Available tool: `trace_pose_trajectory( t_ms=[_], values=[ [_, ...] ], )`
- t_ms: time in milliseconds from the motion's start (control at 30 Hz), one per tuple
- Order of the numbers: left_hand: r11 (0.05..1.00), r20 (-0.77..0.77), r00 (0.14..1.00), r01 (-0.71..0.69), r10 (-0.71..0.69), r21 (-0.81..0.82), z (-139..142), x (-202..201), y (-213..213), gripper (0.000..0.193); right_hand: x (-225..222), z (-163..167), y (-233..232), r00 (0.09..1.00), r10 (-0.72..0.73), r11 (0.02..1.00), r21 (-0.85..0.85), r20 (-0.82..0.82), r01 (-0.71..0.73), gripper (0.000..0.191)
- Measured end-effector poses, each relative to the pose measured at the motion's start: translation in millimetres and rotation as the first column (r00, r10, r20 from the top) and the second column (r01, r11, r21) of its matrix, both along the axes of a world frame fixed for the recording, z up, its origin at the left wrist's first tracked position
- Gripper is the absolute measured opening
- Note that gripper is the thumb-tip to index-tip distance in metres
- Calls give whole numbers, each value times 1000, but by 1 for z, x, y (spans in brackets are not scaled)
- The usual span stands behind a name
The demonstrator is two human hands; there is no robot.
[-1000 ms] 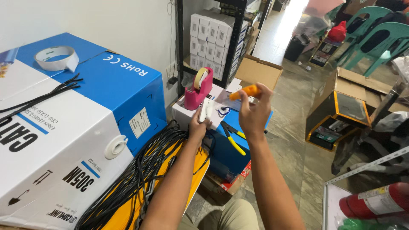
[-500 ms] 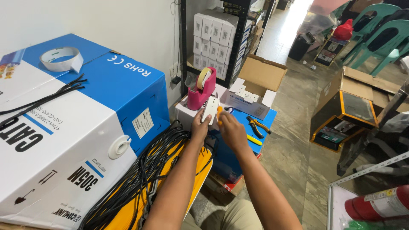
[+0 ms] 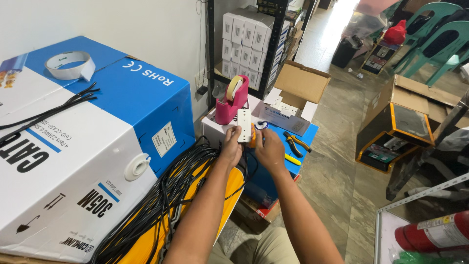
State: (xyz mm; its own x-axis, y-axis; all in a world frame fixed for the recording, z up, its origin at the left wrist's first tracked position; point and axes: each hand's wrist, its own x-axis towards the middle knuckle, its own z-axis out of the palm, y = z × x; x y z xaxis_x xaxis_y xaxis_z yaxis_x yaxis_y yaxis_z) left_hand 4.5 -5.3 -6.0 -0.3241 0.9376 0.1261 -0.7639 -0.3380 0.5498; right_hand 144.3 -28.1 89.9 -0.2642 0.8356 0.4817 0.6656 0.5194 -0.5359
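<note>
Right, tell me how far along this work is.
Looks done: cut black cables lie bundled on the yellow board. In hand: the left hand holds a white power strip upright; the right hand works at its lower end. Left: pliers lie untouched.

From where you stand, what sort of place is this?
Probably the stockroom or workshop of a small electrical or network shop: a big blue-and-white cardboard cable carton, black coiled cables, and stacked small white boxes on a dark metal shelf.

Bare forearms, apparently khaki trousers
</note>
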Motion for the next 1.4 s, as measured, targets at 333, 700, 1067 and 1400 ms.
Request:
trace_pose_trajectory(
  t_ms=[333,700,1067,1400],
  values=[
    [998,-224,973,60,-61,-10,4,3,-5,38,-1,-47,8,971,166,886,-407,-174,-225,33],
    [998,-180,984,2,-13,-61,12,0,-10,49,16,-50,-2,711,-167,154,-731,-683,-665,36],
    [978,-75,981,171,-180,-115,16,-2,-17,60,34,-40,-3,756,148,349,-682,-637,-643,18],
    [990,-158,980,107,-121,-95,30,-2,-16,59,43,-16,-9,785,139,395,-694,-603,-603,23]
  ],
)
